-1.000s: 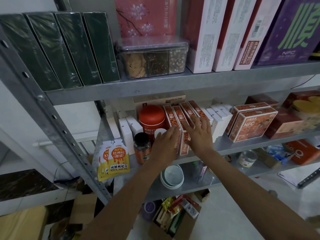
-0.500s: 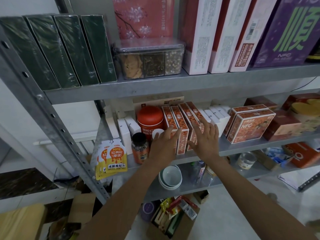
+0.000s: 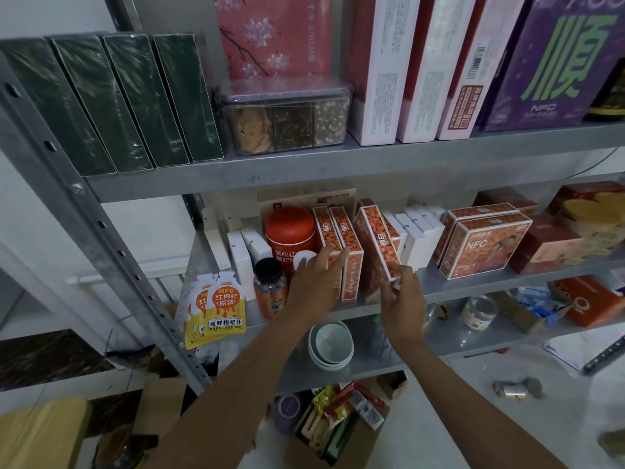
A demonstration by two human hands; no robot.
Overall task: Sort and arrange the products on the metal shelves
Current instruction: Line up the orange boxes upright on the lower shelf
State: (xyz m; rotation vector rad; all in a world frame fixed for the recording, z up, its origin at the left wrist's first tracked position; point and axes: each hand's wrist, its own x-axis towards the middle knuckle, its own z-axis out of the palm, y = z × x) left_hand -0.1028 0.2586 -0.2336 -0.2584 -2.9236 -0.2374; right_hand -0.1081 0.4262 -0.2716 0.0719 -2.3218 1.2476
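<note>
Head view: two bare hands reach to the middle tier of a grey metal shelf rack.
Task cartons: four narrow orange berry-printed cartons stand on the middle tier, between a red round tin and a row of small white boxes.
Carton positions: two upright cartons touch side by side; one tilted carton leans just right of them; a fourth carton is partly hidden behind it.
Left hand: fingers straight and slightly spread, fingertips against the fronts of the two upright cartons.
Right hand: fingers curled, pinching the lower front corner of the tilted carton.
Top tier: four dark green wrapped boxes, one clear plastic tub with three compartments, one pink floral box, three tall white-and-red boxes, one purple box.
Middle tier, other goods: one black-lidded jar before the tin, two orange NFC boxes to the right, at least two yellow-and-orange pouches at the left edge.
Lower tier: one stack of white bowls, one small clear jar.
Floor: one open cardboard box of packets.
</note>
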